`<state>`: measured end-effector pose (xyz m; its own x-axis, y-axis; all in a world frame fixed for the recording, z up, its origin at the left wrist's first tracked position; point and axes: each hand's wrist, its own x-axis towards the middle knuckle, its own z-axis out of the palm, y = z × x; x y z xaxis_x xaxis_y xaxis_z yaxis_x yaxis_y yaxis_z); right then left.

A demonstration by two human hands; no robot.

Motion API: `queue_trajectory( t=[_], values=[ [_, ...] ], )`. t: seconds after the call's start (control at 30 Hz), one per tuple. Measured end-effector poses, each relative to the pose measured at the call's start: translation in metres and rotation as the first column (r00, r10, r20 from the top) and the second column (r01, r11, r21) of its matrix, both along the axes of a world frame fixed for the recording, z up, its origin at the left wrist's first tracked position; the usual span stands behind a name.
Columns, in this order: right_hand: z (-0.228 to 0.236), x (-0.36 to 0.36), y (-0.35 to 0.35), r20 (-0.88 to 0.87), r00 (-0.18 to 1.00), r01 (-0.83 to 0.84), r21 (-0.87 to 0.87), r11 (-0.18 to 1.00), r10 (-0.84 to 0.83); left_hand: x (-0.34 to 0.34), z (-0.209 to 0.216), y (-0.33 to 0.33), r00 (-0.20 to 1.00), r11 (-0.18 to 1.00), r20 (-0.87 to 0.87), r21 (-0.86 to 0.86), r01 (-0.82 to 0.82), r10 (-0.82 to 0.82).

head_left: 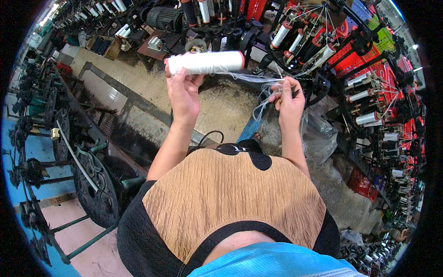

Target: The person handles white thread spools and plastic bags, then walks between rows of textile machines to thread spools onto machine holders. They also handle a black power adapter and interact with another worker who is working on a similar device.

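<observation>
A long bobbin of white thread with red ends lies across the fingers of my left hand, held up level in front of me. My left fingers wrap its left part from below. A loose bundle of white thread runs from the bobbin to my right hand, which pinches the strands between thumb and fingers. More thread hangs in loops below my right fingers. The two hands are apart, at about the same height.
Machines with white bobbins on red holders line the right side. Red baskets and a yellow-green basket stand at the upper right. A clear plastic bag lies past my right forearm. Dark wheeled machinery stands at left. An electric motor sits at the back.
</observation>
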<state>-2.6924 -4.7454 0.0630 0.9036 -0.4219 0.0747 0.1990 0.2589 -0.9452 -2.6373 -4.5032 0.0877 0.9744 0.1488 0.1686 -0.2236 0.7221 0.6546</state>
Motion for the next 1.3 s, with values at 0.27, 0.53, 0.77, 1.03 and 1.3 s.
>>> queue_trajectory(
  t=[0.27,0.53,0.77,1.03,1.3],
  values=[
    [-0.024,-0.018,-0.06,-0.03,0.997,0.069,0.225,0.972,-0.064,0.007,0.001,0.017,0.993,0.994,0.06,0.035,-0.1,0.098],
    [-0.105,-0.096,-0.258,-0.167,0.894,0.434,0.551,0.712,-0.415,0.018,0.014,0.059,0.972,0.973,0.039,-0.034,-0.23,0.231],
    [-0.054,-0.092,-0.237,0.055,0.628,0.774,0.063,0.631,-0.776,0.014,0.012,0.036,0.985,0.993,0.124,0.018,-0.121,0.118],
    [0.016,-0.018,0.043,-0.251,0.745,-0.585,0.2,0.786,0.619,0.005,0.023,-0.029,0.984,0.988,0.087,0.032,0.151,-0.154],
    [-0.074,-0.037,-0.111,-0.259,0.96,0.15,0.172,0.974,-0.102,0.015,0.024,0.012,0.963,0.995,0.257,0.029,-0.095,0.085]
  ],
)
